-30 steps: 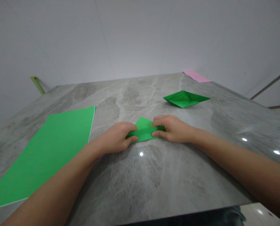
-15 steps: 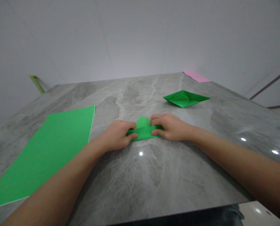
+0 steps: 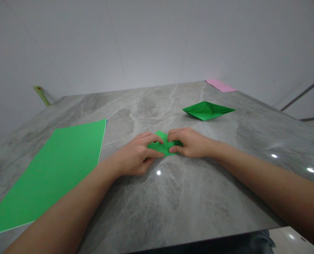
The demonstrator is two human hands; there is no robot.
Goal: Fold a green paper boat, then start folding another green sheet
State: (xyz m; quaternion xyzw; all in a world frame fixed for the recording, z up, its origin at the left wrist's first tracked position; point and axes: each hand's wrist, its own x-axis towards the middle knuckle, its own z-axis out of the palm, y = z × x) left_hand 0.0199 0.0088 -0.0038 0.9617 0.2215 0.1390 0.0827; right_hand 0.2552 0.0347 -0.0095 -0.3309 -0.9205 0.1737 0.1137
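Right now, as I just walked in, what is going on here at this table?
A person holds a small folded piece of green paper between the fingers of the left hand and right hand, on a grey marble table. A folded green paper boat sits farther ahead, a flat green sheet lies to the left, and a pink sheet lies at the far edge.

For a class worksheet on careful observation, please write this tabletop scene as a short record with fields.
left hand: fingertips gripping the folded green paper
right hand: thumb and fingers pinching that paper's right end
surface: grey marble-patterned table
left of the hands: large green sheet
ahead, to the right: green origami boat
far corner: pink sheet
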